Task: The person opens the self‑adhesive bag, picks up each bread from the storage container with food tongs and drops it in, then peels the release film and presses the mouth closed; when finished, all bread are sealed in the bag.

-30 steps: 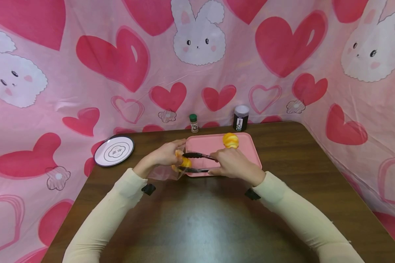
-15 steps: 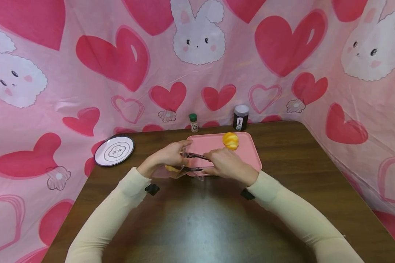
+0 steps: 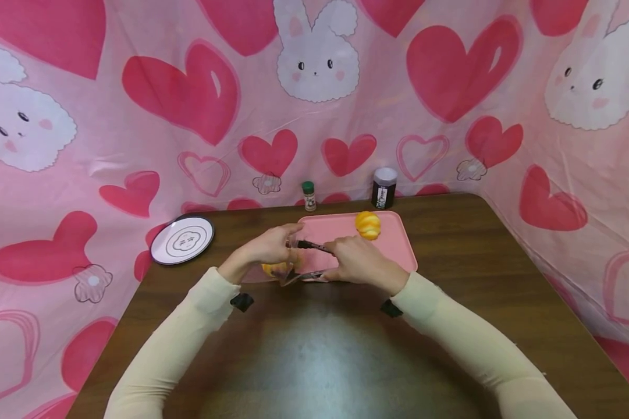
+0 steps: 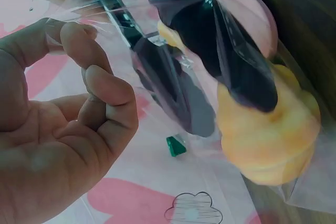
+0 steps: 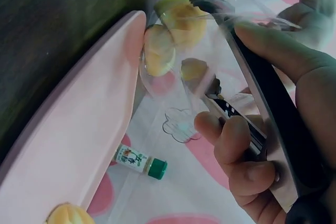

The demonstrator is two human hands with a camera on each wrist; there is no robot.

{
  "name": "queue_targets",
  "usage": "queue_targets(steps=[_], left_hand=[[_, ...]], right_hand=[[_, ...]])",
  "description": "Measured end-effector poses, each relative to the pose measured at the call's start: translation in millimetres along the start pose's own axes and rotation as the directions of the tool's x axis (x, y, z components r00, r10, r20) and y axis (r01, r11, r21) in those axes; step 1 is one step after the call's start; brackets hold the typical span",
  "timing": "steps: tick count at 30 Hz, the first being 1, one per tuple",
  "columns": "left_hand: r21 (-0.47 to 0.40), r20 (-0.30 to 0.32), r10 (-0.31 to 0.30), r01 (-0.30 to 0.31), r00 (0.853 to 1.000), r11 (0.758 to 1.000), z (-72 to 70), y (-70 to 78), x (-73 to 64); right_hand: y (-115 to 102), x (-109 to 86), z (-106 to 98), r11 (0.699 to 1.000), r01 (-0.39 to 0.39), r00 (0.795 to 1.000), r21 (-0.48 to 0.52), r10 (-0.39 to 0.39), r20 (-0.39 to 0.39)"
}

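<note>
My left hand (image 3: 270,244) pinches the rim of a clear plastic bag (image 4: 307,200) at the left end of the pink tray. A golden bread roll (image 4: 270,135) lies inside the bag, seen through the film. My right hand (image 3: 363,262) grips black-tipped metal tongs (image 5: 257,82), fingers on one arm and thumb on the other. The tongs' tips reach into the bag and stand apart; one dark tip overlaps the roll in the left wrist view. On the pink tray (image 3: 398,250) sits another yellow swirled roll (image 3: 368,225), at its far side.
Behind the tray stand a small green-capped shaker (image 3: 309,196) and a dark jar with a pale lid (image 3: 384,188). A white dark-rimmed plate (image 3: 182,240) rests at the table's left edge. Patterned pink cloth (image 3: 314,139) rises behind the table.
The tongs have moved left into the bag with my right hand. The roll, earlier between the tips at the bag's mouth, now lies deeper inside. My left hand has shifted slightly right.
</note>
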State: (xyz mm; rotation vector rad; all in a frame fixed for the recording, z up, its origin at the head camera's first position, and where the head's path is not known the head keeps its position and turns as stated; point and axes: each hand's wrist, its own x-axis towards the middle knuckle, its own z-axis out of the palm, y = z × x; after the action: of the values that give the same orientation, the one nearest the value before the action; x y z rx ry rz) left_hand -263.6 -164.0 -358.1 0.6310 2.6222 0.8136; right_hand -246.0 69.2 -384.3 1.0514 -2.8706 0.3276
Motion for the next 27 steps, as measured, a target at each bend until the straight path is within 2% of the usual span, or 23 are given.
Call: queue_targets(steps=[3, 7, 12, 18, 27], left_hand=[[-0.014, 0.002, -0.026, 0.026, 1.000, 1.000, -1.6, 0.6, -1.4], [-0.021, -0.002, -0.037, 0.037, 0.999, 0.999, -1.4, 2.0, -1.5], [-0.031, -0.017, -0.002, 0.002, 1.000, 1.000, 2.2, 3.4, 2.2], [-0.055, 0.015, 0.009, -0.008, 1.000, 0.998, 6.0, 8.0, 4.7], [0.007, -0.006, 0.021, -0.021, 1.000, 1.000, 4.6, 7.5, 4.8]], right_hand=[[1, -1.8, -3, 1.000, -0.007, 1.000, 0.003, 0.007, -0.007], [2, -3.3, -4, 1.000, 0.021, 1.000, -0.018, -0.021, -0.021], [-1, -1.1, -3, 0.996, 0.078, 0.996, -0.045, -0.080, -0.043], [-5, 4.1, 0, 0.986, 0.140, 0.984, -0.092, -0.148, -0.094], [-7, 11.2, 0, 0.995, 0.074, 0.996, -0.066, -0.077, -0.049]])
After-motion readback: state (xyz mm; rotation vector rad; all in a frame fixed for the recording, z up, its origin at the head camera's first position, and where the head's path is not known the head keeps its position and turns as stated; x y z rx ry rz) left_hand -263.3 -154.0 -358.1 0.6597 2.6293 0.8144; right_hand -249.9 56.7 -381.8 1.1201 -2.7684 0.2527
